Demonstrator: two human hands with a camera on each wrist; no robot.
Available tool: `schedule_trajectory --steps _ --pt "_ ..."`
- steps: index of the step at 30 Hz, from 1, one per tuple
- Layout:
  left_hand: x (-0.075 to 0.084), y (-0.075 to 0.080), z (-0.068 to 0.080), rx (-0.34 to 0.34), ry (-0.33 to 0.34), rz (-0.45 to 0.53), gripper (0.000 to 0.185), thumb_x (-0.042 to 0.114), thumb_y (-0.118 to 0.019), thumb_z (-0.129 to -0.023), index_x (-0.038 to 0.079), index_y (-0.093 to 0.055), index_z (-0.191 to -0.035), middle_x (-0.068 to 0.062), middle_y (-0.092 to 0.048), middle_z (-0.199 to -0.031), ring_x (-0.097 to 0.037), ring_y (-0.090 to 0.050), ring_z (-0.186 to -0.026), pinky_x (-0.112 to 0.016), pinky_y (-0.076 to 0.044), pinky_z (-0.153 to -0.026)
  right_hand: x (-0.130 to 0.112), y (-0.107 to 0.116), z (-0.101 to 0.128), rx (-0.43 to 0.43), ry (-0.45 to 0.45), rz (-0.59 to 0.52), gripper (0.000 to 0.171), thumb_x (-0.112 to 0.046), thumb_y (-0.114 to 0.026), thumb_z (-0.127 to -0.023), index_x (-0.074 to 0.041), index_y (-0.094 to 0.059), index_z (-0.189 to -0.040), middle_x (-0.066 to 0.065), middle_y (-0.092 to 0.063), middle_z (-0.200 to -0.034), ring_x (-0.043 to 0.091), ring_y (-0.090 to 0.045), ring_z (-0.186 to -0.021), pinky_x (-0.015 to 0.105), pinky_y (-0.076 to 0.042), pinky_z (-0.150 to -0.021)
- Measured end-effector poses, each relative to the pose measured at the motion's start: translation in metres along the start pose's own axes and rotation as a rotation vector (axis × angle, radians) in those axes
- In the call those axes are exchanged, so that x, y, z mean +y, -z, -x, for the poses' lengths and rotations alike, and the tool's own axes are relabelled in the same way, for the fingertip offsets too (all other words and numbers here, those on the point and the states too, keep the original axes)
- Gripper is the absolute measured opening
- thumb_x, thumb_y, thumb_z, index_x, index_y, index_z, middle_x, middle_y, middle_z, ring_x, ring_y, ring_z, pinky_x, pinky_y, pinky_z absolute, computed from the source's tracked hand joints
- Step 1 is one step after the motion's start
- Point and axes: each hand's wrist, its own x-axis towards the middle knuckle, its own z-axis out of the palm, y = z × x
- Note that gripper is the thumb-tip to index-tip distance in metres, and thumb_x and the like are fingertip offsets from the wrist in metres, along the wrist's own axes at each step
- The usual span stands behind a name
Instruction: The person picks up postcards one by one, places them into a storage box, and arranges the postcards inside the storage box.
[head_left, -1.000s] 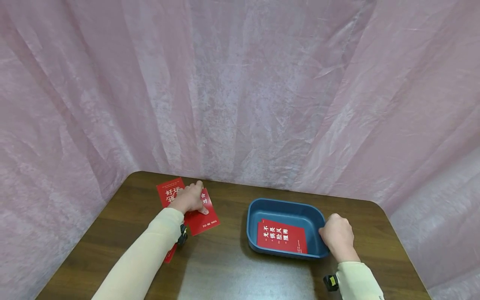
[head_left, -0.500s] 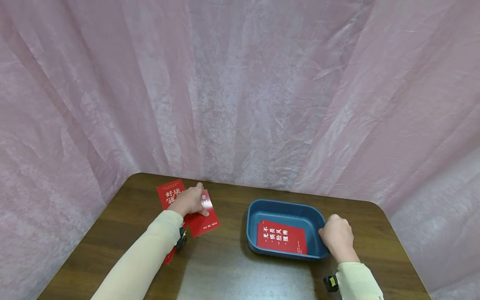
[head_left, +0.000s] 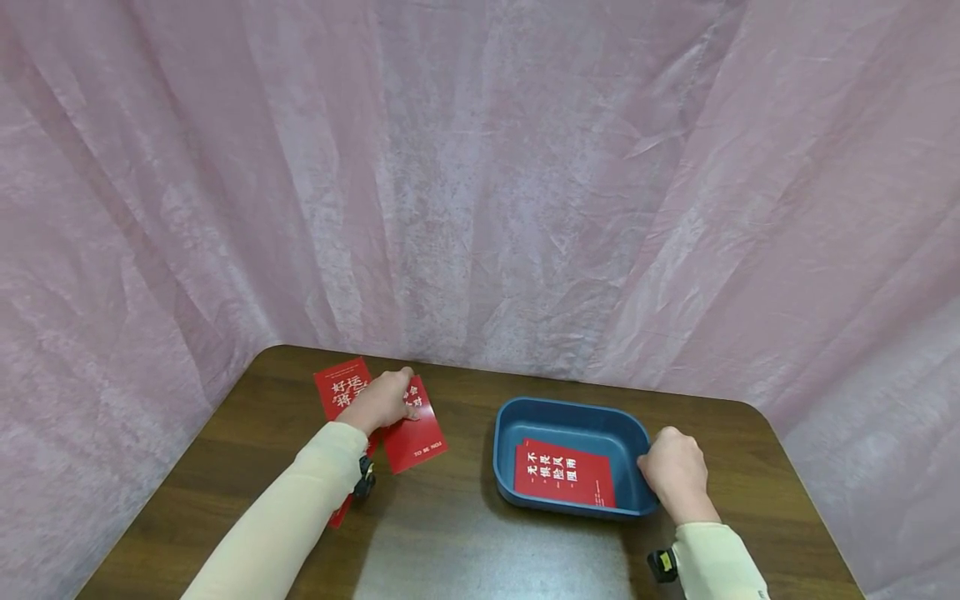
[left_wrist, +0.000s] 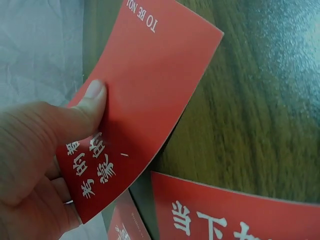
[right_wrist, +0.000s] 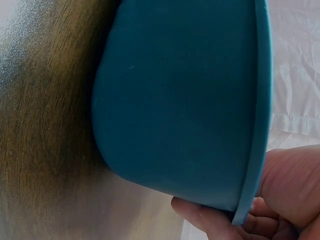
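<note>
Head view: my left hand [head_left: 381,402] pinches a red card [head_left: 417,427], thumb on top, at the worktop's [head_left: 465,542] far left; its long axis points toward me. The blue tray [head_left: 525,417] lies to its right, my right hand [head_left: 677,477] gripping the rim.

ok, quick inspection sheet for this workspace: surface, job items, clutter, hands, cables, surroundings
Surface: dark wood table, glare patch near the front edge.
Job's things: red card with its edge lifted off the table; blue tray holding one red card flat inside.
Clutter: more red cards under and beside the left forearm.
Hands: left hand pinches the lifted card, thumb on its face; right hand grips the tray's right rim.
Cables: nothing seen.
Surroundings: pink crinkled curtain behind and at both sides.
</note>
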Motion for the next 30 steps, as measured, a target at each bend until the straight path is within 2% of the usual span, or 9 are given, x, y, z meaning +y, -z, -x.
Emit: schedule_trajectory --steps 5,9,14,16,20,23,30 --pt "0.002 0.002 -0.003 0.019 -0.012 0.018 0.070 0.030 -0.078 -0.075 0.008 -0.042 -0.132 -0.012 -0.061 -0.114 -0.021 -0.058 -0.090 -0.037 -0.052 -0.078 0.001 0.001 -0.002 0.005 0.005 0.002 0.022 -0.013 -0.065 -0.078 -0.004 -0.058 -0.059 0.014 -0.060 -0.062 0.028 -0.057 -0.058 0.038 -0.046 -0.046" --pt "0.006 0.006 -0.006 0.084 -0.089 0.005 0.058 0.023 -0.072 -0.082 0.004 -0.044 -0.129 -0.013 -0.063 -0.112 -0.020 -0.060 -0.091 -0.035 -0.051 -0.078 0.001 0.002 -0.003 0.006 0.010 0.001 0.020 -0.013 -0.065 -0.077 -0.003 -0.059 -0.061 0.017 -0.061 -0.064 0.029 -0.058 -0.059 0.040 -0.047 -0.047" --pt "0.011 0.009 -0.008 0.140 -0.175 -0.011 0.042 0.012 -0.063 -0.088 0.003 -0.048 -0.126 -0.010 -0.066 -0.099 -0.014 -0.061 -0.083 -0.031 -0.051 -0.071 0.002 0.001 -0.003 0.013 0.017 -0.003 0.018 -0.011 -0.063 -0.077 -0.002 -0.058 -0.062 0.016 -0.060 -0.062 0.028 -0.056 -0.057 0.040 -0.046 -0.045" --pt "0.013 0.010 -0.007 0.143 -0.177 0.002 0.039 0.011 -0.061 -0.090 0.004 -0.048 -0.126 -0.008 -0.066 -0.096 -0.013 -0.061 -0.081 -0.029 -0.051 -0.069 0.002 0.000 -0.003 0.015 0.019 -0.006 0.018 -0.010 -0.062 -0.076 -0.002 -0.058 -0.061 0.015 -0.059 -0.061 0.028 -0.056 -0.056 0.039 -0.045 -0.045" --pt "0.019 0.017 -0.005 0.144 -0.165 0.040 0.038 0.012 -0.058 -0.092 0.007 -0.047 -0.128 -0.009 -0.064 -0.105 -0.013 -0.061 -0.085 -0.027 -0.051 -0.068 0.002 0.000 -0.002 0.013 0.013 -0.010 0.019 -0.010 -0.062 -0.077 -0.003 -0.056 -0.060 0.014 -0.058 -0.059 0.026 -0.055 -0.055 0.037 -0.044 -0.044" --pt "0.023 0.023 -0.004 0.164 -0.184 0.053 0.034 0.013 -0.056 -0.093 0.008 -0.049 -0.125 -0.011 -0.063 -0.107 -0.015 -0.060 -0.088 -0.029 -0.050 -0.069 0.002 -0.001 -0.002 0.011 0.008 -0.010 0.021 -0.010 -0.061 -0.077 -0.004 -0.054 -0.058 0.012 -0.057 -0.058 0.026 -0.054 -0.055 0.035 -0.043 -0.044" --pt "0.034 0.035 0.004 0.244 -0.247 0.064 0.028 0.010 -0.057 -0.092 0.008 -0.050 -0.119 -0.007 -0.064 -0.095 -0.015 -0.061 -0.082 -0.028 -0.050 -0.067 0.002 0.000 -0.002 0.009 0.013 -0.009 0.019 -0.010 -0.061 -0.077 -0.003 -0.056 -0.060 0.013 -0.058 -0.059 0.027 -0.055 -0.056 0.037 -0.044 -0.044"
